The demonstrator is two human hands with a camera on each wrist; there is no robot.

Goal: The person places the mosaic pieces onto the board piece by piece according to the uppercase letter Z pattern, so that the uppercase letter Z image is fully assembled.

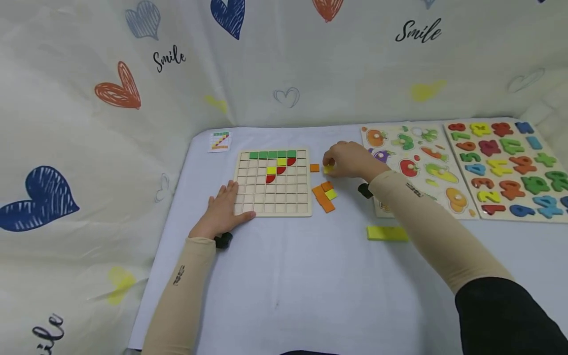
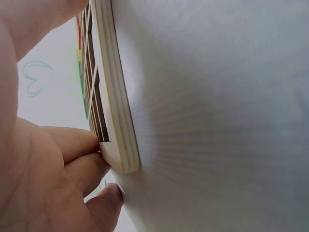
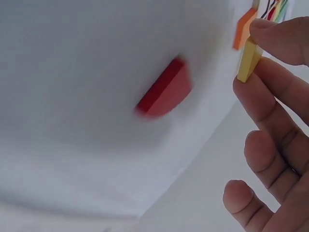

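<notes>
Pinching a yellow square (image 3: 248, 60) beside a grid board (image 1: 295, 197).
The square is grasped between thumb and fingertips of the right hand (image 1: 352, 160), off the board's right edge. The front-left corner of the board is touched by the loosely spread left hand (image 1: 220, 209), nothing gripped, presumably so that sliding is prevented. A pattern card (image 1: 220, 141) is set near the back-left corner of the white-covered table (image 1: 288, 296), probably for easy viewing; behind, a heart-printed sheet (image 1: 346, 59) is hung.
</notes>
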